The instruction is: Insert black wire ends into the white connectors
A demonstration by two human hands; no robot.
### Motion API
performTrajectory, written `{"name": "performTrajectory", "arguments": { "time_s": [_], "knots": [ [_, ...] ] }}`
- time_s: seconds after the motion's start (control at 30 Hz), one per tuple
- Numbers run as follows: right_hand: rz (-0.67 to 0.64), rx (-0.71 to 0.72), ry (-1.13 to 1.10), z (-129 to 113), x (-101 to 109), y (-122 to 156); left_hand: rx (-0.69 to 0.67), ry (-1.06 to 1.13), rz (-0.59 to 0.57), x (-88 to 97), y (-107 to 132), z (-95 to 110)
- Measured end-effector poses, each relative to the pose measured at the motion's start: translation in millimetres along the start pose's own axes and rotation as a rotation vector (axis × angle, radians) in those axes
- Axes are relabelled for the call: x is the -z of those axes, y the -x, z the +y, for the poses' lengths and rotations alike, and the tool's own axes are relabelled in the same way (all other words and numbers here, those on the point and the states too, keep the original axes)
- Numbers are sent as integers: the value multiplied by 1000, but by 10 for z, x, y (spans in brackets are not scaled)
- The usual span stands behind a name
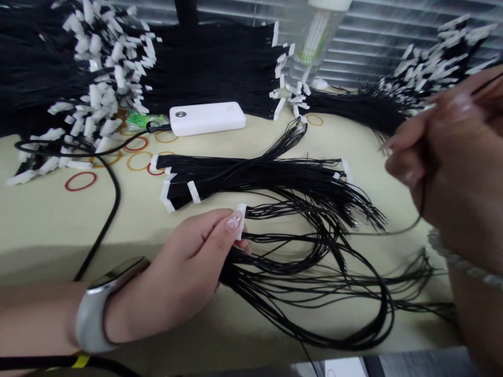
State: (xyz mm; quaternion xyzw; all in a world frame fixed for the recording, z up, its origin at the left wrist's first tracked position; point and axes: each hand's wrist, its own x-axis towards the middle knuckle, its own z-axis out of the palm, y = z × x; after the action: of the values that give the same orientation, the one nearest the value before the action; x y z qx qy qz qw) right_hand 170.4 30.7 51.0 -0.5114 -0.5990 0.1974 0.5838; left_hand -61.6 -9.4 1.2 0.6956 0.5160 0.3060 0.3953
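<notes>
Cable-assembly workshop: black wire bundles [251,175] with white connectors [95,97]

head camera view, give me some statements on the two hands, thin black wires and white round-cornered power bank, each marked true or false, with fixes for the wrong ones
1. The left hand holds a small white plastic connector with thin black wires running from it. True.
2. The right hand grips that connector too. False: it is raised, well apart from it, with a single thin black wire at its fingers.
3. A white round-cornered power bank lies on the pale yellow tabletop. True.
4. Nothing is plugged into the power bank. False: a black cable plug is at its left end.
</notes>
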Motion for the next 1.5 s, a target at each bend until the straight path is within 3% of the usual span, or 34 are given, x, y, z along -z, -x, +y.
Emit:
{"name": "performTrajectory", "arguments": {
  "time_s": [0.1,0.17,0.3,0.43,0.53,1.3,1.5],
  "knots": [
    [-10,-209,-275,97,96,-183,7,-13,-13,2,5,13],
    [-57,-289,-317,113,141,-192,11,-16,-10,3,8,18],
    [-150,-45,-25,-9,101,40,26,-7,2,-3,14,12],
    [-588,196,306,-139,-55,332,45,27,10,-18,16,-2],
    [-728,258,365,-125,-148,447,35,57,-10,-21,10,-1],
    [-805,340,348,-39,-209,471,-13,-44,-26,10,6,5],
    [-880,357,353,-39,-210,459,-23,-56,-35,-1,1,4]
  ]
}}
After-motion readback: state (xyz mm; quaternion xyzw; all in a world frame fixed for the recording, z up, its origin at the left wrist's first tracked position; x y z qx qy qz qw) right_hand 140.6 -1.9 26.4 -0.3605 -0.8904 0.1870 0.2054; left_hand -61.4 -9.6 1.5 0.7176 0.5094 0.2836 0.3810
